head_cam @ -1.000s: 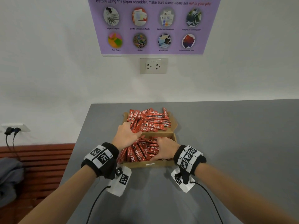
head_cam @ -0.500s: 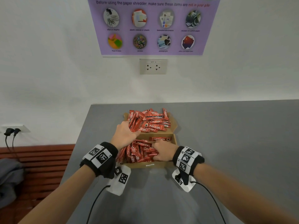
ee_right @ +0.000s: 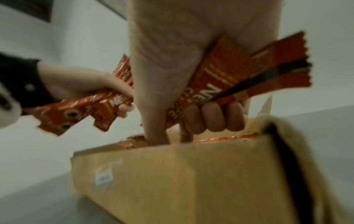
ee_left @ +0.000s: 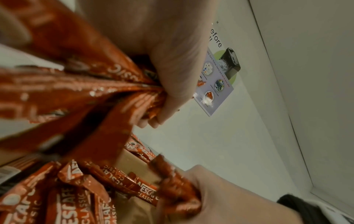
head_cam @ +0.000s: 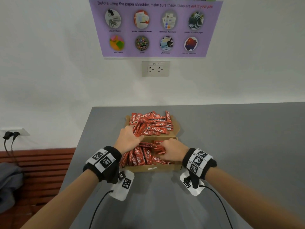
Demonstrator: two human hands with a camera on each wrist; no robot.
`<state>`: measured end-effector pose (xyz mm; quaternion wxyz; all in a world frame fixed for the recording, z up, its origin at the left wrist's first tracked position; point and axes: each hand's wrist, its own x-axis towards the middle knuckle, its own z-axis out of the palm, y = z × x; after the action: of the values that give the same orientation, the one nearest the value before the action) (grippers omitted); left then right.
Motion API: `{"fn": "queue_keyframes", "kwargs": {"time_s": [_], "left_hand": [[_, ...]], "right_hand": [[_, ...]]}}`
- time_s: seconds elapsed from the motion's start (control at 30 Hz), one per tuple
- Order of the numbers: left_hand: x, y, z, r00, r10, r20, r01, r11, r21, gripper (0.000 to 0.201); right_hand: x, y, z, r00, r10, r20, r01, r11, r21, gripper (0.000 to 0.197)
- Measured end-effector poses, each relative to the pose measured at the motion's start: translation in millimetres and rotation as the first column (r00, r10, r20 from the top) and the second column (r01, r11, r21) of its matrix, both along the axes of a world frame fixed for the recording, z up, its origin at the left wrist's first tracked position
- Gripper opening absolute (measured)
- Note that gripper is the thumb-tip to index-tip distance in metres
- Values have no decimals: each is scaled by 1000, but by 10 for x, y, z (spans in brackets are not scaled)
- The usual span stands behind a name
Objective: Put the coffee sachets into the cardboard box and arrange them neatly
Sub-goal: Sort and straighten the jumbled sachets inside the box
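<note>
Left hand point(head_cam: 128, 138) grips a fan of glossy red foil sachets point(head_cam: 140, 157); right hand point(head_cam: 173, 150) clutches a crinkled bunch above the matte brown cardboard box point(head_cam: 153, 168).

Red Nescafé coffee sachets point(head_cam: 152, 125) lie jumbled at all angles in a heap at the far end of the open brown cardboard box point(head_cam: 153, 168) on the grey surface, while more stand loosely on end, leaning together, in its near compartment.
</note>
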<state>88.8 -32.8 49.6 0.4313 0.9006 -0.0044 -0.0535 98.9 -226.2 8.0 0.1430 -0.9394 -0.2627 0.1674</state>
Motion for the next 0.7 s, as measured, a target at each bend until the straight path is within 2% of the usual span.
{"fn": "queue_keyframes", "kwargs": {"time_s": [0.07,0.13,0.27,0.4,0.47,0.57,0.7], "left_hand": [[1,-18,-15,998,-57,-4,57,994,90,16],[12,-31,-50,985,-158,-65,168,964,208,20],[37,-42,-127,951,-281,-131,310,876,369,10],[30,-104,-171,888,-425,-174,459,819,344,35],[52,-98,-212,867,-441,-231,498,775,390,38],[67,-76,-291,848,-441,-292,529,728,435,41],[64,-46,-350,840,-448,-307,543,700,463,24]], "right_hand": [[16,28,-86,998,38,45,-29,982,-188,45],[29,52,-155,998,38,42,-27,968,-249,55],[9,86,-185,999,31,-33,-38,976,-216,45],[-22,66,-182,1000,-24,-6,23,980,-197,41],[-24,47,-173,999,-53,12,54,980,-193,43],[-28,32,-145,996,-72,-44,62,979,-194,47],[-14,50,-111,997,-42,-71,26,975,-221,45]]}}
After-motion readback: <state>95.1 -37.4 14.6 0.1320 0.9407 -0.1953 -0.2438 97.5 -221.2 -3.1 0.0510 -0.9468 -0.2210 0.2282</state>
